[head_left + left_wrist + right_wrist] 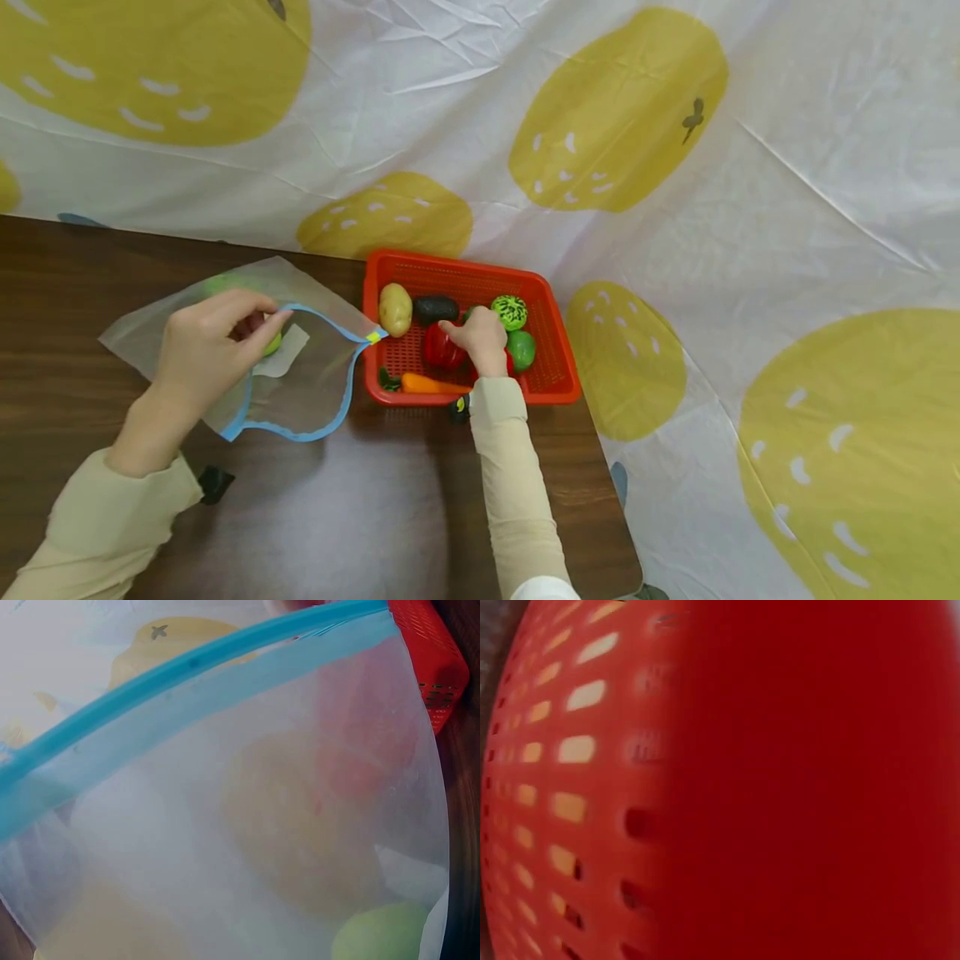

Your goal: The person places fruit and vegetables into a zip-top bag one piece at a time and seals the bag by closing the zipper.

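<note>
My left hand pinches the blue-edged mouth of a clear zip bag between thumb and fingers. Through its film show a green round item and a white label. In the left wrist view, the bag's blue zip strip crosses the top and a pale green shape sits low. My right hand reaches down into a red basket, its thumb at a glossy red pepper-like vegetable. The fingertips are hidden, so I cannot tell whether they grip it.
Also in the basket are a potato, a dark oval item, a green patterned ball, a green round fruit and a carrot. A lemon-print cloth hangs behind the wooden table. The basket's perforated wall fills the right wrist view.
</note>
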`<state>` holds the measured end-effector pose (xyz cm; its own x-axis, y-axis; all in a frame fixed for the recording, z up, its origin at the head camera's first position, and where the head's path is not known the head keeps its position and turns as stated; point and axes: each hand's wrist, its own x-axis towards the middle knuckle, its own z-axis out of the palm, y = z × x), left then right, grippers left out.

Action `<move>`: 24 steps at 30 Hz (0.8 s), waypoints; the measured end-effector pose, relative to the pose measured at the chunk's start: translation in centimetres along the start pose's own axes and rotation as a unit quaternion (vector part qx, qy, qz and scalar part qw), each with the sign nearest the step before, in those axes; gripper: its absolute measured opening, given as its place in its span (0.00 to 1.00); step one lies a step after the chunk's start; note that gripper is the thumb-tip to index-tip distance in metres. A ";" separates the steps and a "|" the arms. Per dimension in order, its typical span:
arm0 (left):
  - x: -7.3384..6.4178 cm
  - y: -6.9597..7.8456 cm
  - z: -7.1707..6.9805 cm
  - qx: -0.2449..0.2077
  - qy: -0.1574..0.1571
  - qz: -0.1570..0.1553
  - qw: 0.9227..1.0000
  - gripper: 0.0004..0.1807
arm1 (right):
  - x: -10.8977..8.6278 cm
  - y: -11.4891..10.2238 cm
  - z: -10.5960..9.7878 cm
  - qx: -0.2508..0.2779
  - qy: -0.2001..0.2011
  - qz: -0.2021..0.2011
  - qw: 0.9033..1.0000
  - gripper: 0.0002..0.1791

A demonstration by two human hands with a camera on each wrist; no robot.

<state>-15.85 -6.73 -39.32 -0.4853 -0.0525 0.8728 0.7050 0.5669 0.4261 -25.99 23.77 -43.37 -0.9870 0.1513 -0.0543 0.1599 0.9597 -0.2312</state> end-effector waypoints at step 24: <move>-0.4 -0.3 0.0 -0.003 0.004 0.002 1.000 0.30 | 2.1 -1.9 0.2 -0.111 -0.148 0.030 0.982 0.37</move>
<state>-15.87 -6.90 -39.74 -0.4776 -0.0574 0.8767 0.7104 0.5618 0.4239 -28.32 22.22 -43.26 -0.9228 0.1653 -0.3481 0.1773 0.9841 -0.0027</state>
